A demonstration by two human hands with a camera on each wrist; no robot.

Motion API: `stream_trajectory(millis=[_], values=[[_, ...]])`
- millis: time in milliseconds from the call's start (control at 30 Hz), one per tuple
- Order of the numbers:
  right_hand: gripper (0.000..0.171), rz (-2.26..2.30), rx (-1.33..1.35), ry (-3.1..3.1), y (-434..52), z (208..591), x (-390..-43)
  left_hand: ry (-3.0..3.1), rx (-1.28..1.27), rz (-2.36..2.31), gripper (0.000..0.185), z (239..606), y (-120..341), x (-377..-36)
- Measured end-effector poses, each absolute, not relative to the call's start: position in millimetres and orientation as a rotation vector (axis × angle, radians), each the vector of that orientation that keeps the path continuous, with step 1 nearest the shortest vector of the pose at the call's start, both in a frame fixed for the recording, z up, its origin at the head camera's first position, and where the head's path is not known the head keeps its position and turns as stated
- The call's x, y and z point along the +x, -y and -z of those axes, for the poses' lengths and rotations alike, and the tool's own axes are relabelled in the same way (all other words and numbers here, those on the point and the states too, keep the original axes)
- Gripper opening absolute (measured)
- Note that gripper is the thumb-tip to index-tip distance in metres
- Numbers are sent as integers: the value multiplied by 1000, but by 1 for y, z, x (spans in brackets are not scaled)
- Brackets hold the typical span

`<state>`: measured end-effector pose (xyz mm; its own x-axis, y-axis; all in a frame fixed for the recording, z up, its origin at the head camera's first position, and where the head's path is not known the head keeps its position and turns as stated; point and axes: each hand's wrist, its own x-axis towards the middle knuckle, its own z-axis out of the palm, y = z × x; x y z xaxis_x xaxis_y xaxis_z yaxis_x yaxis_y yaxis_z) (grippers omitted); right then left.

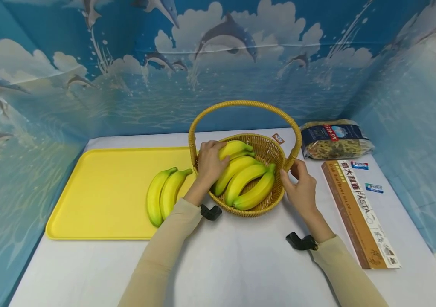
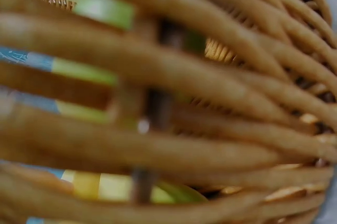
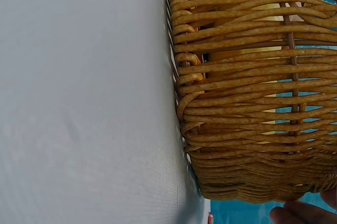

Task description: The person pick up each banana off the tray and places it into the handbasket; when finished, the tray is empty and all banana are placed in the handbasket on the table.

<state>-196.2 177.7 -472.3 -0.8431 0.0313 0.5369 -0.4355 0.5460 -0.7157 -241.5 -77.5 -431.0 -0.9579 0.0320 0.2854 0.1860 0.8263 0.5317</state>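
A wicker basket [image 1: 241, 211] with a tall hoop handle [image 1: 245, 103] stands mid-table, holding several yellow-green bananas [image 1: 246, 181]. My left hand [image 1: 212, 160] reaches over the left rim, and its fingers curl round the upper bunch of bananas [image 1: 235, 149]. My right hand [image 1: 289, 170] pinches the right rim by the foot of the handle. Two more bananas [image 1: 164, 194] lie on the yellow tray [image 1: 103, 192] to the left. The left wrist view is a blurred close-up of the basket weave [image 2: 210, 76]. In the right wrist view I see the basket wall [image 3: 247, 103] and my fingertips [image 3: 300, 216].
A bag of pasta [image 1: 335, 138] lies at the back right, with a long brown pasta box [image 1: 360, 209] in front of it. Small packets [image 1: 359, 165] [image 1: 373, 187] lie beside the box. Blue dolphin-print walls close off three sides of the white table [image 3: 79, 103].
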Motion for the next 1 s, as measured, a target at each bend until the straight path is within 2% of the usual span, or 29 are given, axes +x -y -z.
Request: stream_trajectory(millis=[567,800,1000], values=[[36,-1267,321,2297,-178,470,-195,2606,-266,851,38,429,78,-233],[36,-1271,310,2292,-179,470,-195,2497,-396,1077,40,409,89,-189],[36,-1272,311,2285,-178,471,-195,2416,-275,1220,48,392,136,-150]])
